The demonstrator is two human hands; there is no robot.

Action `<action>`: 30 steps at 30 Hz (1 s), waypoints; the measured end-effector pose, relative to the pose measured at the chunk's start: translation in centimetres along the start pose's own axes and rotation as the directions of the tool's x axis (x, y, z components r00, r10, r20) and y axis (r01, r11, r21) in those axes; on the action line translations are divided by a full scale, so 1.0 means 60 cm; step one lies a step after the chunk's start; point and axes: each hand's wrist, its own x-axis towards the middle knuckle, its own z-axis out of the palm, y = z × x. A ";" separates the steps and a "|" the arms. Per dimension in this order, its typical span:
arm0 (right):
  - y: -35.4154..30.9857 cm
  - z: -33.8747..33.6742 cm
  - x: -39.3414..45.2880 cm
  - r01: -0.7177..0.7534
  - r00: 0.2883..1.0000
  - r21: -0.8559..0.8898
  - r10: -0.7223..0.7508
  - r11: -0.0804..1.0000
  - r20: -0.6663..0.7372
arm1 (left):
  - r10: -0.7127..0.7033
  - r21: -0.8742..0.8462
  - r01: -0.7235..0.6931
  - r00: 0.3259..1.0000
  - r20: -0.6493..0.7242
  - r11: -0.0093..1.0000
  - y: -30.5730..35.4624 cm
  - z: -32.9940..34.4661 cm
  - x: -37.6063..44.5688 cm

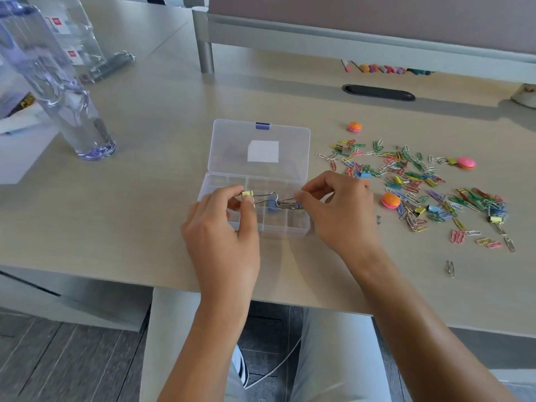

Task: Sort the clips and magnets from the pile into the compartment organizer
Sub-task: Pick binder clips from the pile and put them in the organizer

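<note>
A clear plastic compartment organizer [293, 227] lies open at the table's middle, its lid [232, 146] folded back. Above it my left hand [223, 227] pinches a yellow binder clip [247, 194]. My right hand [336, 210] pinches a second binder clip [298, 206], mostly hidden by my fingers. The wire handles of the two clips are hooked together between my hands. A blue binder clip [272, 203] lies in a compartment below them. To the right spreads the pile of coloured paper clips and small binder clips [417, 181], with round orange-pink magnets [390, 200] among them.
A tall clear water bottle [55, 79] stands at the left, with a clear box [84, 39] behind it. A desk divider [362, 39] and a black cable slot [378, 92] run along the back. One loose paper clip [450, 268] lies near the front edge.
</note>
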 end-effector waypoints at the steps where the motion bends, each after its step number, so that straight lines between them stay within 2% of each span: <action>1: 0.001 0.000 -0.001 -0.001 1.000 -0.003 0.001 1.000 0.004 | -0.001 0.005 0.001 1.000 0.005 1.000 0.000 0.001 0.001; 13: 0.004 -0.001 -0.002 0.000 1.000 -0.008 0.000 1.000 0.029 | -0.034 0.049 0.033 0.999 0.013 0.998 0.007 0.011 0.011; 18: 0.001 -0.008 -0.004 0.004 1.000 0.031 -0.004 1.000 0.003 | -0.024 0.095 0.018 0.997 0.069 0.995 0.012 0.017 0.021; 23: 0.009 -0.026 -0.008 0.001 0.998 0.099 0.006 0.995 -0.063 | -0.015 0.174 -0.011 0.989 0.146 0.985 0.024 0.032 0.028; 30: 0.030 -0.037 -0.023 -0.010 0.998 0.130 0.018 0.991 -0.060 | -0.023 0.295 -0.031 0.984 0.176 0.955 0.039 0.056 0.028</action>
